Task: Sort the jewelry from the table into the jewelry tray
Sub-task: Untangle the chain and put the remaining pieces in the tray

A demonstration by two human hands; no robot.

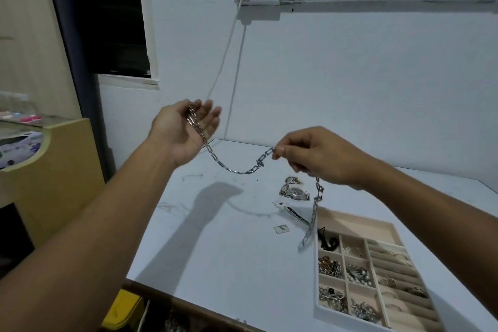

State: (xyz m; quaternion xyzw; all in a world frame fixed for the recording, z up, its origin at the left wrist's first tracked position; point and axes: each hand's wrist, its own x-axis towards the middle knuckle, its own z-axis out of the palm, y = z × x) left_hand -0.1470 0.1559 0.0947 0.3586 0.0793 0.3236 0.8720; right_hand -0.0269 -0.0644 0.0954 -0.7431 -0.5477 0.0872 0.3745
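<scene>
Now the chain (242, 171) hangs above the tabletop (215, 250), left of the jewelry tray (358, 226); left hand (186, 129) lies palm-up, fingers relaxed (chain draped across it), right hand (310, 155) pinches the chain.

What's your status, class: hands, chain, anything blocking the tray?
Left hand open, chain draped across palm. Right hand pinches chain, tail dangling by jewelry tray. Way to tray looks clear.
</scene>
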